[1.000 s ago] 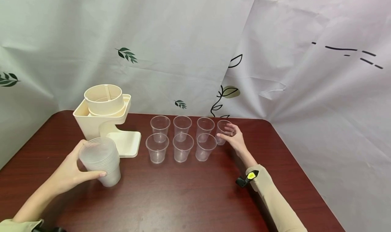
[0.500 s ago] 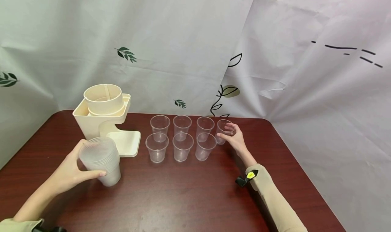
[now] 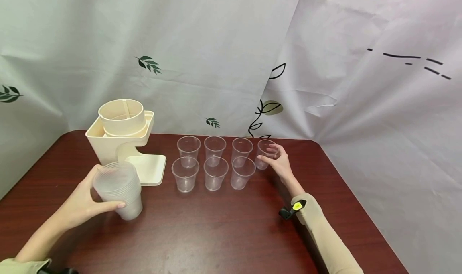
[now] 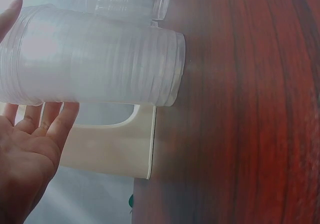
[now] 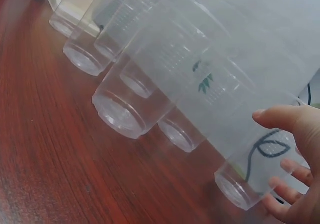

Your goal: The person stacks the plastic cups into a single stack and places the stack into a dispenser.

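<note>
My left hand (image 3: 80,203) curls round a tall stack of nested clear cups (image 3: 120,187) at the left; in the left wrist view the stack (image 4: 100,59) lies between thumb and fingers. At the right end of the back row, my right hand (image 3: 280,163) holds a single clear cup (image 3: 262,159) between thumb and fingers. The right wrist view shows that cup (image 5: 237,186) with its base at the table. Three more cups stand beside it in the back row, and three in front, the nearest being the front right cup (image 3: 242,175).
A cream stand (image 3: 104,145) with a round open top and a flat foot (image 3: 153,169) is behind the stack at the left. The dark red wooden table (image 3: 216,230) ends at a pale printed curtain (image 3: 202,65) behind and at the right.
My right hand and the cup it holds have shifted slightly to the right and back. The left hand keeps its grip on the stack in the same place.
</note>
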Demonstrator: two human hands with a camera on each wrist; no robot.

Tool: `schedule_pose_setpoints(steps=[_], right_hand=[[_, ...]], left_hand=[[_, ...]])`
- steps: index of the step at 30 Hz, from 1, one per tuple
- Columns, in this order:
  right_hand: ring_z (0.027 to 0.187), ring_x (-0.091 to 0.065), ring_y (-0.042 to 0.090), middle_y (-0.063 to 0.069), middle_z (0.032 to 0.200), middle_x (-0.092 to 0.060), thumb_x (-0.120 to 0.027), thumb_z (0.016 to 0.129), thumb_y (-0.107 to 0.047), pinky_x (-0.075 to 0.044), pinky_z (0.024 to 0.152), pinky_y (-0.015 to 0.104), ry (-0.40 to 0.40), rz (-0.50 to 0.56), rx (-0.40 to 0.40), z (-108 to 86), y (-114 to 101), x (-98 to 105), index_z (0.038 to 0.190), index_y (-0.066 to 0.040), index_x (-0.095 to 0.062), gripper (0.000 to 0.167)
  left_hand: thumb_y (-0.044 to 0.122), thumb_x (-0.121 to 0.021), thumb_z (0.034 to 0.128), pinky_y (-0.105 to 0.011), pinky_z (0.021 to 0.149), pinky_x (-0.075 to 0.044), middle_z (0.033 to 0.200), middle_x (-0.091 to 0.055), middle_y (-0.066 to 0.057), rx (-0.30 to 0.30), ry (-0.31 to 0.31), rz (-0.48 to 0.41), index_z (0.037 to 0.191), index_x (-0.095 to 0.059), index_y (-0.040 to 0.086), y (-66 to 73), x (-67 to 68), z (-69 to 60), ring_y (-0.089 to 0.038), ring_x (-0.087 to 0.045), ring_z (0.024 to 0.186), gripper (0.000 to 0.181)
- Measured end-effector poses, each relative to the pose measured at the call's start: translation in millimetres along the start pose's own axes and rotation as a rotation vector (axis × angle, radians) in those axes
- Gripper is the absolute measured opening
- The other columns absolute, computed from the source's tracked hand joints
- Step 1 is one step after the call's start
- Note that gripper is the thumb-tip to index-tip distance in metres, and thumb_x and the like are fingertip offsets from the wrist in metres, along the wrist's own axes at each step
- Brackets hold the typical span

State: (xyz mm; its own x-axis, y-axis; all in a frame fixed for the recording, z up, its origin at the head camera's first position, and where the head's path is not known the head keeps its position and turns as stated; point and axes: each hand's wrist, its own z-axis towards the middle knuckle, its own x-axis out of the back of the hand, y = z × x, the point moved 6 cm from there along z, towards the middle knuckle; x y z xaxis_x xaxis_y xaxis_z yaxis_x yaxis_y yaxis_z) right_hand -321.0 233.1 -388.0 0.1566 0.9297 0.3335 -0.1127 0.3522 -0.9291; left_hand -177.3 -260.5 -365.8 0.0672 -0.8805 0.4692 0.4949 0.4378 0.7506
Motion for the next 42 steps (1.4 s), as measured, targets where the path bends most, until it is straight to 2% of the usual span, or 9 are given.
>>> schedule_pose_setpoints(steps=[2, 17, 32, 38, 42], right_hand=[[0.093, -0.062, 0.010, 0.022, 0.124, -0.058, -0.079, 0.077, -0.010, -0.047, 0.074, 0.014, 0.012, 0.000, 0.004, 5.5, 7.8, 1.4, 0.131, -0.003, -0.049, 0.062], [0.083, -0.059, -0.003, 0.022, 0.123, -0.059, -0.078, 0.077, -0.009, -0.045, 0.074, 0.013, 0.050, 0.017, 0.055, 2.2, -13.8, 8.7, 0.129, -0.003, -0.050, 0.059], [0.085, -0.057, 0.002, 0.020, 0.121, -0.059, -0.078, 0.077, -0.009, -0.044, 0.075, 0.015, 0.056, 0.012, 0.097, -4.4, -35.7, 11.8, 0.130, -0.004, -0.051, 0.060], [0.086, -0.057, 0.003, 0.025, 0.124, -0.058, -0.078, 0.076, -0.008, -0.045, 0.074, 0.016, 0.053, 0.016, 0.128, -6.1, -44.8, 10.8, 0.131, -0.002, -0.050, 0.062], [0.084, -0.058, 0.003, 0.022, 0.122, -0.060, -0.078, 0.076, -0.008, -0.046, 0.073, 0.016, 0.060, 0.026, 0.132, -6.7, -49.5, 10.9, 0.131, -0.005, -0.051, 0.061]], left_hand=[[-0.015, -0.082, 0.0542, -0.007, 0.073, -0.042, 0.111, -0.054, 0.016, -0.005, -0.001, -0.010, 0.117, -0.046, 0.002, -0.8, -0.5, -0.1, 0.005, -0.053, 0.093, 0.075], [-0.016, -0.081, 0.0557, -0.011, 0.067, -0.047, 0.110, -0.054, 0.016, 0.005, -0.006, -0.024, 0.116, -0.045, 0.002, 0.7, -1.1, 0.0, 0.004, -0.054, 0.091, 0.072], [-0.015, -0.082, 0.0546, -0.007, 0.074, -0.042, 0.110, -0.054, 0.016, 0.005, 0.003, -0.011, 0.114, -0.046, 0.000, -0.1, -0.6, 0.4, 0.005, -0.052, 0.094, 0.072], [-0.015, -0.082, 0.0548, -0.009, 0.070, -0.044, 0.109, -0.054, 0.016, 0.002, 0.002, -0.015, 0.115, -0.046, 0.002, -0.8, -0.5, 0.1, 0.005, -0.053, 0.092, 0.072], [-0.015, -0.082, 0.0538, -0.007, 0.073, -0.042, 0.110, -0.054, 0.017, -0.007, 0.004, -0.015, 0.115, -0.046, 0.003, -1.8, -0.5, -0.1, 0.005, -0.052, 0.094, 0.073]])
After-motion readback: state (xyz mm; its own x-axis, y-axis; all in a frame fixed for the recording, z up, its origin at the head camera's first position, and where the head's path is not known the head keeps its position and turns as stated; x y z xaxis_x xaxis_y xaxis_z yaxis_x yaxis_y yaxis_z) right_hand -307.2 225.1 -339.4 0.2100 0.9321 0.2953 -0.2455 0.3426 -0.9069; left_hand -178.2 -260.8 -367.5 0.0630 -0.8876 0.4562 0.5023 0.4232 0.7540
